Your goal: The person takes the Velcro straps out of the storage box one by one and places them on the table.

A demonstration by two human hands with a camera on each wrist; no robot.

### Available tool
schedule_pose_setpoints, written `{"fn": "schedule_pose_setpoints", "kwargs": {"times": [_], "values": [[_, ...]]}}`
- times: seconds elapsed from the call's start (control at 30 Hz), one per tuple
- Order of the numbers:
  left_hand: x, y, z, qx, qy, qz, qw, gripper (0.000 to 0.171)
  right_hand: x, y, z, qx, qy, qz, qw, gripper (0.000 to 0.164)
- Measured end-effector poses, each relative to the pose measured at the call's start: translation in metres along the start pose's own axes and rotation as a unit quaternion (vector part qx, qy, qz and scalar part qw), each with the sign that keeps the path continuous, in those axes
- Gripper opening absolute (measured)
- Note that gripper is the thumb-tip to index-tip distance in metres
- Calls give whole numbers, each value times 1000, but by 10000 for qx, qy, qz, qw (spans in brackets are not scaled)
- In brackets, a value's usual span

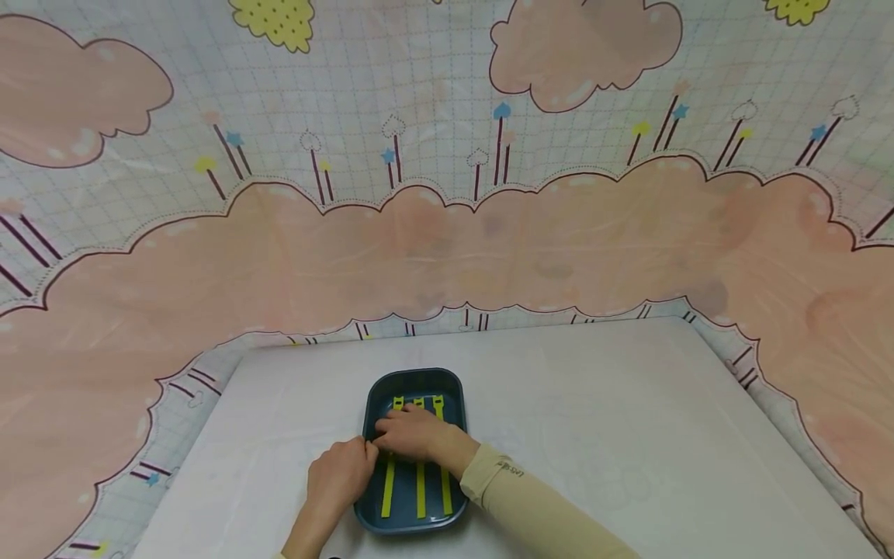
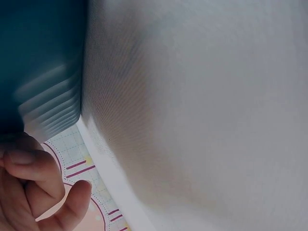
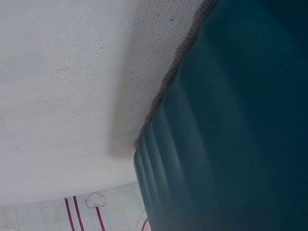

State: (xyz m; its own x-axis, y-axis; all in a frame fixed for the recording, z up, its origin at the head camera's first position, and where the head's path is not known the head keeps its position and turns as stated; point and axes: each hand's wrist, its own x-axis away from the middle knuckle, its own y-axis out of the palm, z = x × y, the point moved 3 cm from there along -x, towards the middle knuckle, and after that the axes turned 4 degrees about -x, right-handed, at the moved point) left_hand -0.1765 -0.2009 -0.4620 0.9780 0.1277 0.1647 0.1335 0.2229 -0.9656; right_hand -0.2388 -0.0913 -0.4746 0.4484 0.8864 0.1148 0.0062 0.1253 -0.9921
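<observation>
A dark blue-green rectangular tray lies on the white table. Inside it, three yellow cable straps with slotted heads run lengthwise, side by side and apart. At the tray's left rim my left hand grips the edge with curled fingers. Its fingers show against the ribbed outer wall in the left wrist view. My right hand reaches in over the right wall and covers the upper-middle part of the straps. Its fingertips are at the left strap, close to my left hand; whether they pinch it is hidden.
The white tabletop spreads out around the tray, mostly to the right. A patterned cloth with pink clouds hangs behind and along both sides of the table. The tray's ribbed wall fills much of the right wrist view.
</observation>
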Motion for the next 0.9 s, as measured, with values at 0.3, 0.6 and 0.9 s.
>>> {"fn": "schedule_pose_setpoints", "kwargs": {"times": [0.3,0.6,0.9], "values": [[0,0,0,-14,6,40,10000,33,1,-1,1,-115,-154,-3,9998,34],[1,-1,2,-3,-8,67,10000,33,0,2,2,-24,-298,52,9995,32],[1,0,2,9,52,188,9998,34,0,0,1,167,-431,122,9989,30]]}}
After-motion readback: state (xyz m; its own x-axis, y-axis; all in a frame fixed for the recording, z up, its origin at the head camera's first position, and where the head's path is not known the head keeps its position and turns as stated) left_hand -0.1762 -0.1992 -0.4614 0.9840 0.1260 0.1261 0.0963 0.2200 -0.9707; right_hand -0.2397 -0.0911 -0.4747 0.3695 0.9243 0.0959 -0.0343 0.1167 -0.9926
